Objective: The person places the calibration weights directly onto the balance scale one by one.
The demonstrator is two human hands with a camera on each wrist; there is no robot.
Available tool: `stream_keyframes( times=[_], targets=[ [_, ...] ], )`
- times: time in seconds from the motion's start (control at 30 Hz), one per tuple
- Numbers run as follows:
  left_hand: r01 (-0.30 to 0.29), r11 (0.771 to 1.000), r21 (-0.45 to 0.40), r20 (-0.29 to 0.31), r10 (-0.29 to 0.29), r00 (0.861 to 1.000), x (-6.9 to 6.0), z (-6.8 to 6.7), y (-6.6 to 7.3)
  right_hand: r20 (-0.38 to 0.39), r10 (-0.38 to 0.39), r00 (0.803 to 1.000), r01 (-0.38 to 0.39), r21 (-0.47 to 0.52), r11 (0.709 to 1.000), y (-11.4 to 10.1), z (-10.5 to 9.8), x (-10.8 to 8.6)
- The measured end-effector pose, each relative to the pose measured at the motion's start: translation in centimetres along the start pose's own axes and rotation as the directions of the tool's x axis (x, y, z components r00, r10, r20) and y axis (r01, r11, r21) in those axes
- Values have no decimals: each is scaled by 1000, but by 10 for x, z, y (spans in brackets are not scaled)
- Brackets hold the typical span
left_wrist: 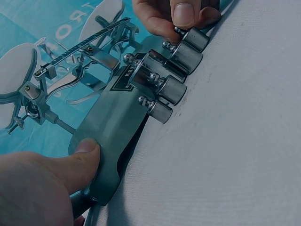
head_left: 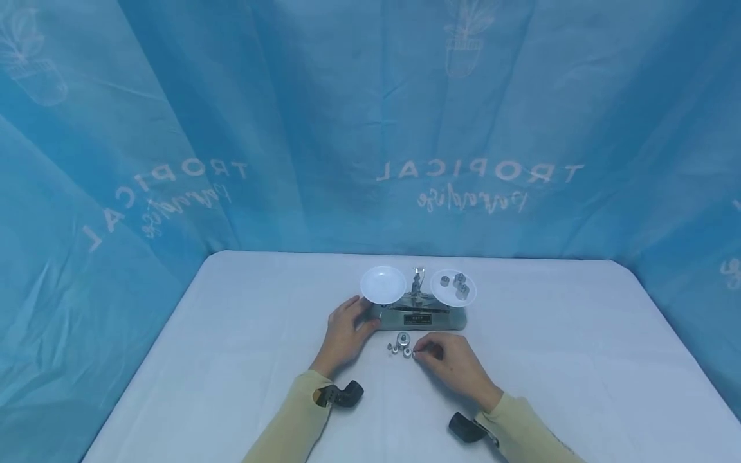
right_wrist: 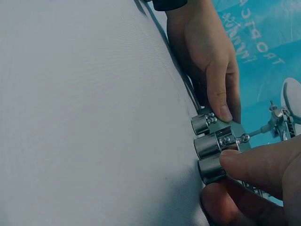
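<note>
Green-grey metal forms the base of a balance scale [head_left: 386, 319], which, in the head view, stands on the white tabletop [head_left: 231, 354] before a blue curtain [head_left: 347, 109]. Three metal weights [head_left: 460, 280] sit on the right pan [head_left: 442, 298]; the left pan [head_left: 383, 285] is beside them, across the pivot. Just in front of the base stands a cluster of cylindrical weights [head_left: 403, 339], probably kept there for easy reach. The left hand [head_left: 344, 334] is at the scale's left end, the right hand [head_left: 454, 363] at the cluster's right edge.

From the left wrist, the left grip grasps the base, thumb pressed on top, other fingers largely hidden; it likely steadies the scale while keeping off the beam [left_wrist: 84, 47]. Knobs top the upright weights, a shape suited to pinching.

From the right wrist, the right grip pinches the end weight [right_wrist: 211, 170] with thumb near its top. Whether that weight touches the tabletop, I cannot tell.
</note>
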State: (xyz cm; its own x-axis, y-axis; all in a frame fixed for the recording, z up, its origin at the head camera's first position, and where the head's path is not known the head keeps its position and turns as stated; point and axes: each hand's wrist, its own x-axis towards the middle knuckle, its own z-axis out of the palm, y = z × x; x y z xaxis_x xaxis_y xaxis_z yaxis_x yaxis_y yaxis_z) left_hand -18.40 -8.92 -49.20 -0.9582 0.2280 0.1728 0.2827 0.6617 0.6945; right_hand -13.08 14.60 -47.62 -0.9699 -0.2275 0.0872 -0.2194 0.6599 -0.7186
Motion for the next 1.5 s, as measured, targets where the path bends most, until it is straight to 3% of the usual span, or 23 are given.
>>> stream_keyframes(
  times=[0.23,0.87,1.27,1.5],
  targets=[
    [0,1000,24,0,0,1000,-6,0,-1,10,-16,1000,15,23,1000,-2,2,-3],
    [-4,1000,24,0,4,1000,0,-4,2,-14,-52,999,52,25,998,-14,-16,0],
    [-18,1000,15,-2,18,1000,-1,0,1,-99,-86,991,83,-33,996,-20,-32,-1],
    [-24,1000,19,-11,24,1000,-1,1,0,-158,-156,975,151,-44,988,-21,-39,-1]
  ],
)
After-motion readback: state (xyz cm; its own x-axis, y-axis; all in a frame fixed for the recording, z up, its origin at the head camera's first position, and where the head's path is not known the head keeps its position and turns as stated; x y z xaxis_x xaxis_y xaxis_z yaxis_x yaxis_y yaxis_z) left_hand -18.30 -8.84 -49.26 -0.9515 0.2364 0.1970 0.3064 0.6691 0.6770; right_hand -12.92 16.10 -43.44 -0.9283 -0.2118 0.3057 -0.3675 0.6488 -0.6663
